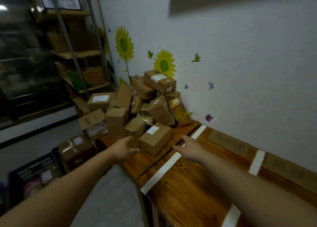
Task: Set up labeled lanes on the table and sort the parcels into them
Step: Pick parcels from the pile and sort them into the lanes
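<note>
Reaching out, you hold your left hand (124, 148) and right hand (190, 147) either side of one box (155, 139), fingers loose, grasping nothing. It sits at the near edge of the pile (142, 98) on the table (188, 192), left of three tape strips (164, 167) and two cardboard labels (228, 143).

I see nearest parcel (155, 140) between my left hand (124, 148) and right hand (190, 147); parcel pile (145, 96) behind it on table (188, 189); tape strip (164, 168) under right hand; crate (34, 168) left on floor.
</note>
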